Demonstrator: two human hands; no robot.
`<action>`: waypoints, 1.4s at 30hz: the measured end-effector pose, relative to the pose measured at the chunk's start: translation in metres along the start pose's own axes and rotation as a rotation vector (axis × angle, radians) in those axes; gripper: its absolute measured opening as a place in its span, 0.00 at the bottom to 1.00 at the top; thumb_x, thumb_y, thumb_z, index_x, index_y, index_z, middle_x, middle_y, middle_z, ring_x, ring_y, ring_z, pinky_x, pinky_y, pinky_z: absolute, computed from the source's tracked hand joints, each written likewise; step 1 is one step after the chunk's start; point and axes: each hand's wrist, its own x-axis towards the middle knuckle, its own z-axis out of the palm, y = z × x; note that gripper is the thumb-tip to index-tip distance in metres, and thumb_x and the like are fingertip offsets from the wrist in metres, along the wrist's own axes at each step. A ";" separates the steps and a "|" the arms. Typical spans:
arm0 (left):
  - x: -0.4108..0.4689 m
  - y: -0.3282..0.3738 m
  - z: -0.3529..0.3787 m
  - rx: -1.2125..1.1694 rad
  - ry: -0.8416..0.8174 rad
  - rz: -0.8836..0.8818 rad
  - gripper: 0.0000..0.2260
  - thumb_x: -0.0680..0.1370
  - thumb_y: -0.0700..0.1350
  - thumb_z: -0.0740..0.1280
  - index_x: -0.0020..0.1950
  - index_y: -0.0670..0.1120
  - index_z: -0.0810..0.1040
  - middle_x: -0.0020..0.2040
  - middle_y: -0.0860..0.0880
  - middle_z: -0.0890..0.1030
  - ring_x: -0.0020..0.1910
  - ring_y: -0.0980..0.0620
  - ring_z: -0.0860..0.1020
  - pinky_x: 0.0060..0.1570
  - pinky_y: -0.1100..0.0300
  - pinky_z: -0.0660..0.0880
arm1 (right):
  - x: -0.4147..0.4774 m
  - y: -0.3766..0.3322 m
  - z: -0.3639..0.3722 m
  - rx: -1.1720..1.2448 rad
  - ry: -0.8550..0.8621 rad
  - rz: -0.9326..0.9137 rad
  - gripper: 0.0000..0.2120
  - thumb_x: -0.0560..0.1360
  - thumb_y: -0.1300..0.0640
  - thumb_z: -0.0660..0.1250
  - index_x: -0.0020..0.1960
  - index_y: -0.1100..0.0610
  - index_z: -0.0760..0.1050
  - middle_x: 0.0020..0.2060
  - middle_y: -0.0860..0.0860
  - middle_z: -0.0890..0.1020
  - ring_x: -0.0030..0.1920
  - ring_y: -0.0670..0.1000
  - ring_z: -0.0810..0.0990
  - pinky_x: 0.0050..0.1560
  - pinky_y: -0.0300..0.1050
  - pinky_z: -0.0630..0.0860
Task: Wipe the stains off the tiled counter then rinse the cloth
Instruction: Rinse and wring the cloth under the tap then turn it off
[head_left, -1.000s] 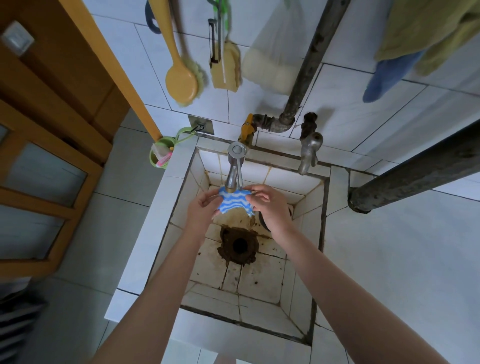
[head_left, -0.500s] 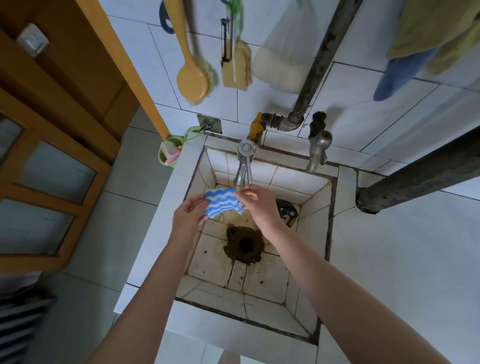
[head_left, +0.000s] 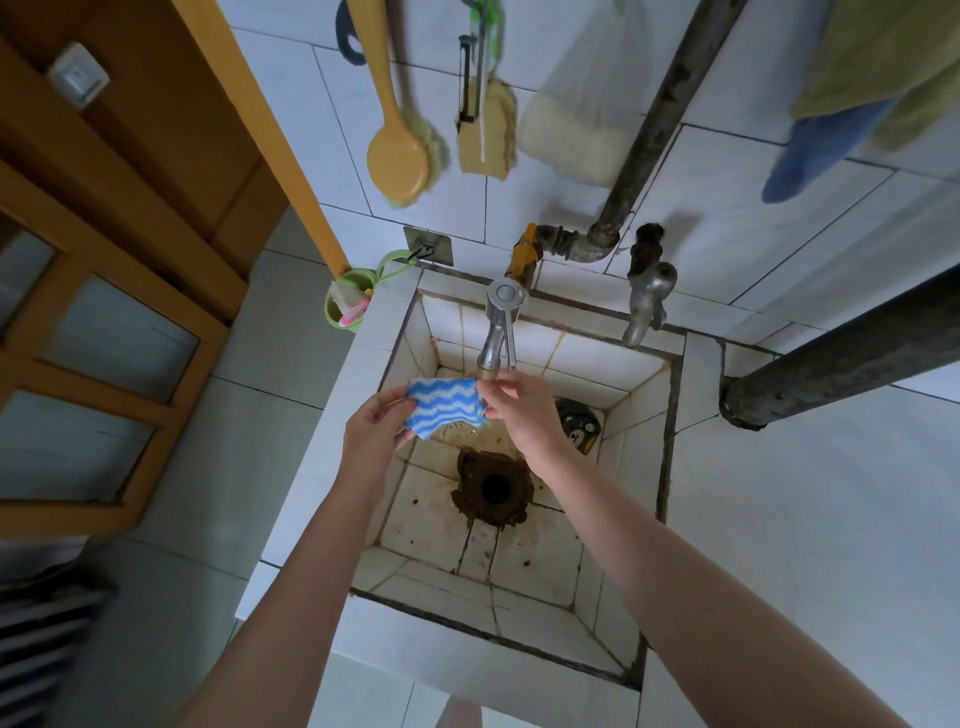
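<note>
I have the blue-and-white wavy-striped cloth (head_left: 444, 405) stretched between both hands over the tiled sink basin (head_left: 332, 415), just under the spout of the chrome tap (head_left: 498, 327). My left hand (head_left: 371, 431) pinches the cloth's 9 o'clock edge between thumb and curled fingers. My right hand (head_left: 524, 410) pinches the 3 o'clock edge, thumb and forefinger closed on the top corner right beside the spout. The cloth hangs clear of the basin floor, at 12 o'clock from the rusty drain hole (head_left: 492, 488). I cannot tell whether water is coming out of the spout.

A small dark-and-yellow object (head_left: 579, 428) lies in the basin at 2 o'clock from the drain, near the right wall. A second, duller tap (head_left: 647, 301) sticks out of the back wall at 1 o'clock. On the wall tiles at 11 o'clock hangs a yellow long-handled brush (head_left: 397, 161), with a sponge scrubber (head_left: 485, 135) just beside it at its 3 o'clock. A green cup (head_left: 345, 306) hangs off a hook at the basin's 10 o'clock corner.
</note>
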 end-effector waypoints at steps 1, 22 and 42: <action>0.000 -0.001 0.000 0.003 0.000 -0.002 0.06 0.77 0.38 0.64 0.52 0.46 0.77 0.54 0.45 0.80 0.52 0.49 0.80 0.48 0.64 0.78 | 0.000 0.002 -0.001 0.017 -0.009 0.013 0.11 0.76 0.60 0.65 0.56 0.65 0.77 0.50 0.56 0.82 0.49 0.51 0.80 0.46 0.38 0.79; 0.003 0.005 0.045 0.045 -0.120 -0.124 0.13 0.77 0.43 0.66 0.60 0.39 0.77 0.54 0.40 0.81 0.52 0.46 0.81 0.47 0.61 0.80 | -0.006 0.004 -0.002 -0.095 -0.094 -0.029 0.10 0.74 0.67 0.65 0.54 0.63 0.80 0.49 0.57 0.83 0.46 0.49 0.83 0.50 0.39 0.80; -0.004 0.017 0.021 0.214 -0.208 -0.055 0.07 0.79 0.42 0.61 0.48 0.50 0.78 0.44 0.51 0.80 0.44 0.56 0.78 0.41 0.67 0.75 | 0.016 0.000 -0.015 -0.111 -0.199 0.130 0.03 0.76 0.56 0.66 0.48 0.54 0.78 0.54 0.54 0.80 0.59 0.53 0.75 0.64 0.49 0.66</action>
